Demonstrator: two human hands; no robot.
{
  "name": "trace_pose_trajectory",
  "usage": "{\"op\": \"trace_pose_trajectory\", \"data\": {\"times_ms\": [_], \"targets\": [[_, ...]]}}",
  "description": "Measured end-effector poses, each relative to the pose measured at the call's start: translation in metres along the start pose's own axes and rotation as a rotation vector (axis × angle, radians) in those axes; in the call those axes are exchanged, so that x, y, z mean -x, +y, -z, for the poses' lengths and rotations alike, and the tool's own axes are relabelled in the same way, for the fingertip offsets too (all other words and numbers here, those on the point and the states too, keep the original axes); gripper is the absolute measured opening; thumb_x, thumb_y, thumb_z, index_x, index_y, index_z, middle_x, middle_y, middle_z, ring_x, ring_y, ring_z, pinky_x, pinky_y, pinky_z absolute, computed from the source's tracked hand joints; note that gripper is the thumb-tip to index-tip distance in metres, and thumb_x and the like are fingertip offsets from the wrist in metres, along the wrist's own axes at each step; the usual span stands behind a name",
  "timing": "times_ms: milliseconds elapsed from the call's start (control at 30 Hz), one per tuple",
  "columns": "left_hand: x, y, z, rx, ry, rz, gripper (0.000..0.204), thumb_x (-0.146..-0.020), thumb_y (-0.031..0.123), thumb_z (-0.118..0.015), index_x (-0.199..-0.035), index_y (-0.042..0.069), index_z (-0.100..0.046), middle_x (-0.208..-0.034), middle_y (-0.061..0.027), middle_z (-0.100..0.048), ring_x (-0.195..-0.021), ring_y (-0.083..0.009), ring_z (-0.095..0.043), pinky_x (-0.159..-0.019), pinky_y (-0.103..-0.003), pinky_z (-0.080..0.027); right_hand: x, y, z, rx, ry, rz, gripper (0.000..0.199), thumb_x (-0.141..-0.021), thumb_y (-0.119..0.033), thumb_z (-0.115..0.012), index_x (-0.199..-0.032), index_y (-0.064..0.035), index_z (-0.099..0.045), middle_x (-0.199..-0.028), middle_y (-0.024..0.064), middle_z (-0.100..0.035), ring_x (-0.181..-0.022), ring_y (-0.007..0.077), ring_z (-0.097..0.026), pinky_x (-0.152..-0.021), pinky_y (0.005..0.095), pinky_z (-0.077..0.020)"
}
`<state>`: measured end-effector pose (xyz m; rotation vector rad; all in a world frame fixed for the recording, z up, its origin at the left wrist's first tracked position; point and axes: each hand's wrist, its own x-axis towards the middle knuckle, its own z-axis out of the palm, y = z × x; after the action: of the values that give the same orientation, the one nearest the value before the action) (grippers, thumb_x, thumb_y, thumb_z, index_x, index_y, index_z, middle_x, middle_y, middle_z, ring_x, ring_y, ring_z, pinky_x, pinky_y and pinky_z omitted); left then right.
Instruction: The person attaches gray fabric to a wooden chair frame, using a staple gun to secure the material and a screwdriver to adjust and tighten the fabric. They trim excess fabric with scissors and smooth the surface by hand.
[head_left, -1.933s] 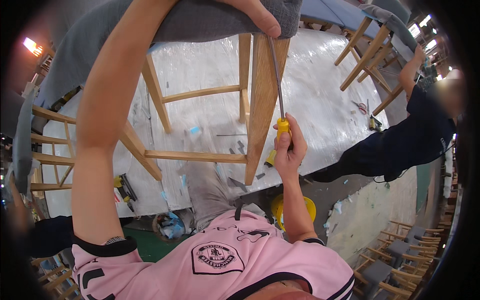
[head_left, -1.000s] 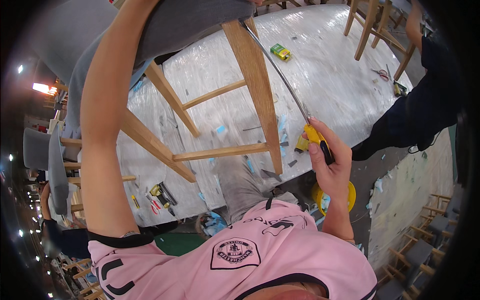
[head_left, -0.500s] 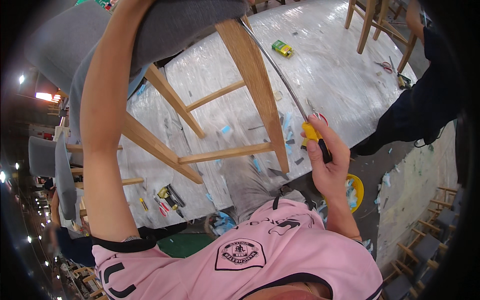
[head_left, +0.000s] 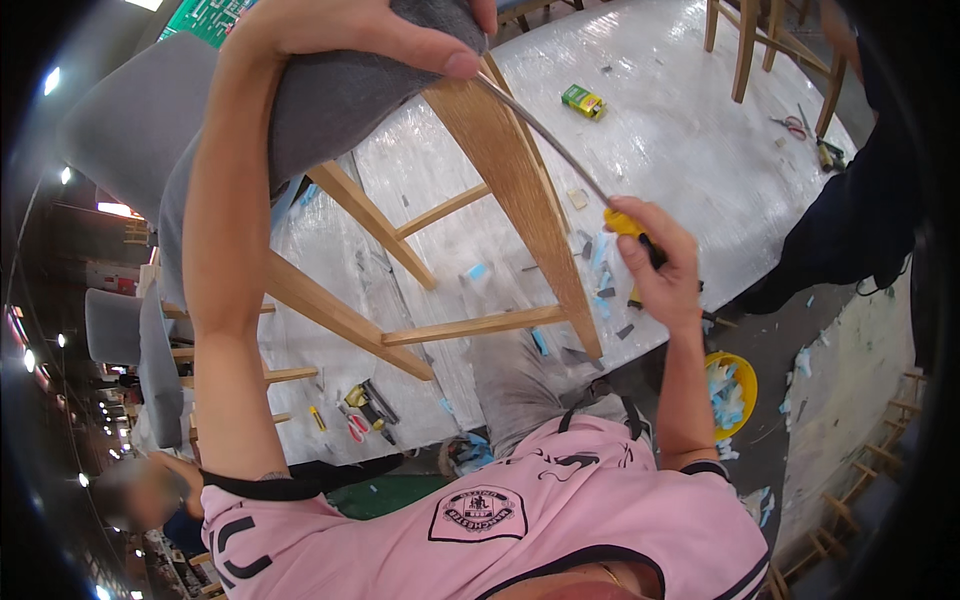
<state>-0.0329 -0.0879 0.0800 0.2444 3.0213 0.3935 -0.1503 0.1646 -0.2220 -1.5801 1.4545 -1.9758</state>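
Observation:
An upholstered chair is tipped over on the worktable, with its grey padded seat (head_left: 335, 110) near me and its wooden legs (head_left: 515, 175) pointing towards my body. My left hand (head_left: 350, 30) is wrapped over the seat edge, thumb pressed beside the top of the nearest leg; some of its fingers are out of sight behind the padding. My right hand (head_left: 668, 265) grips a long screwdriver (head_left: 622, 222) by its yellow and black handle. The shaft slants up and left to the joint between leg and seat, where the tip is hidden.
Plastic film covers the table (head_left: 680, 150), scattered with blue scraps. On it lie a green-yellow box (head_left: 583, 102), scissors (head_left: 357, 428) and a staple gun (head_left: 372, 408). A yellow bucket (head_left: 745, 395) of scraps stands at right. Co-workers are at far right and lower left.
My left hand has come down into view, its thumb now by the screwdriver's tip end. The right hand still grips the handle, which sits slightly higher. The whole view has shifted a little.

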Motion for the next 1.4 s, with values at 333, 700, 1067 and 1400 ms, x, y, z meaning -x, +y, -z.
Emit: {"op": "trace_pose_trajectory", "data": {"times_ms": [333,700,1067,1400], "targets": [[0.001,0.049,-0.009,-0.102,0.032,0.059,0.035,-0.082,0.034,-0.087,-0.093,0.003,-0.074,-0.093,-0.0076,-0.070,-0.091,-0.0198,-0.066,-0.083,-0.031,-0.050,0.051,-0.024,0.010,0.190,-0.045,0.018,0.040,-0.090,-0.001,-0.072,-0.129,-0.0039,-0.069,-0.101,0.0163,-0.072,-0.082,0.0272,-0.070,-0.072,0.0330,-0.0546],[-0.003,0.051,-0.009,0.190,0.087,0.301,0.068,-0.106,0.060,-0.041,-0.106,0.003,-0.077,-0.101,-0.0137,-0.074,-0.098,-0.0237,-0.067,-0.091,-0.036,-0.051,0.020,-0.015,0.018,0.231,0.005,0.086,0.034,-0.094,-0.002,-0.069,-0.128,-0.0028,-0.069,-0.098,0.0155,-0.071,-0.076,0.0224,-0.066,-0.065,0.0304,-0.0506],[0.007,0.034,-0.001,-0.048,0.025,-0.015,0.058,-0.076,0.040,-0.089,-0.117,0.005,-0.069,-0.122,-0.0106,-0.067,-0.118,-0.0243,-0.060,-0.106,-0.037,-0.044,0.029,-0.016,-0.012,0.196,0.087,0.019,0.035,-0.095,-0.001,-0.066,-0.129,-0.0042,-0.069,-0.098,0.0147,-0.071,-0.076,0.0204,-0.066,-0.065,0.0290,-0.0499],[-0.001,0.033,-0.009,-0.176,0.015,0.111,0.055,-0.071,0.042,-0.092,-0.105,0.005,-0.067,-0.109,-0.0089,-0.066,-0.106,-0.0236,-0.062,-0.094,-0.036,-0.047,0.029,-0.020,-0.022,0.166,0.125,-0.028,0.035,-0.095,-0.005,-0.069,-0.129,-0.0076,-0.071,-0.099,0.0136,-0.073,-0.081,0.0213,-0.070,-0.065,0.0282,-0.0527]]}}
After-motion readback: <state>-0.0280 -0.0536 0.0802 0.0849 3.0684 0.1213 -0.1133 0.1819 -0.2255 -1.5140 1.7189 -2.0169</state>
